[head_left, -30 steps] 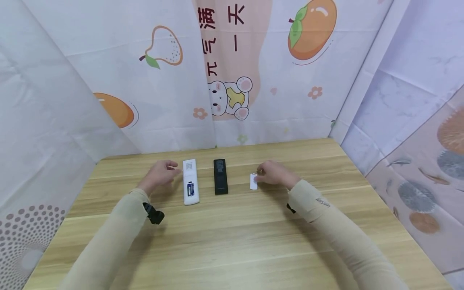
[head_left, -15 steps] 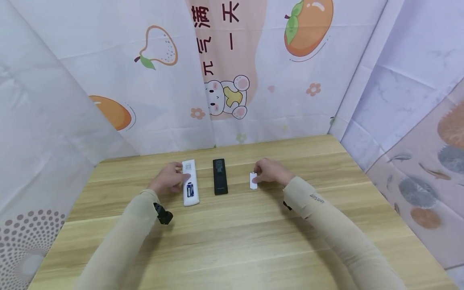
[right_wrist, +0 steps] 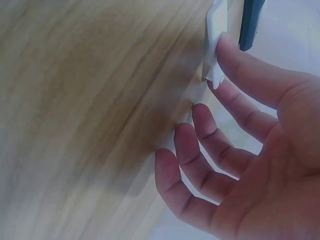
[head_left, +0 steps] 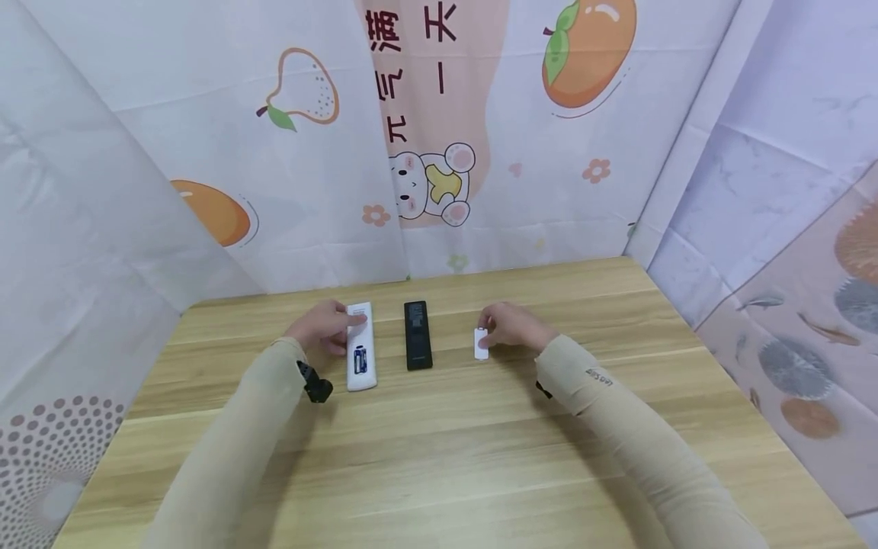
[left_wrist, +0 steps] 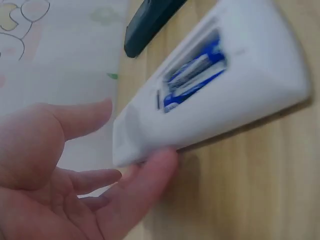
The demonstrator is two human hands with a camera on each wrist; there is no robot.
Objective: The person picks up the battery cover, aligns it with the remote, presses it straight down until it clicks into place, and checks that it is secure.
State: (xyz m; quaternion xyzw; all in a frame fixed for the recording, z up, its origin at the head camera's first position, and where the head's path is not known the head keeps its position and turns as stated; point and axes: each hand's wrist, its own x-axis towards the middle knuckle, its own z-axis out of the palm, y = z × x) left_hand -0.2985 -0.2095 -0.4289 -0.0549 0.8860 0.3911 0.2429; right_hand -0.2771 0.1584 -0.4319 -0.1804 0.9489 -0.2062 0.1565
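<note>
In the head view, a white remote control point(head_left: 360, 336) lies back side up, two blue batteries point(left_wrist: 196, 74) showing in its uncovered compartment. My left hand point(head_left: 325, 326) is at its far end. The left wrist view has fingertips touching the remote's long side, while the thumb point(left_wrist: 87, 120) stands apart from it. To the right, my right hand point(head_left: 513, 325) pinches a small white battery cover point(right_wrist: 216, 30) between thumb and index finger, the other fingers loosely bent near the tabletop. The cover stands tilted in the right wrist view.
A black remote control point(head_left: 418, 335) lies between the white remote and the battery cover. The wooden table point(head_left: 439, 450) meets a printed curtain point(head_left: 329, 183) along its back edge. Cloth also hangs at both sides.
My left hand has moved right to the white remote, its thumb now over the far end. The right hand has stayed at the battery cover, with little movement.
</note>
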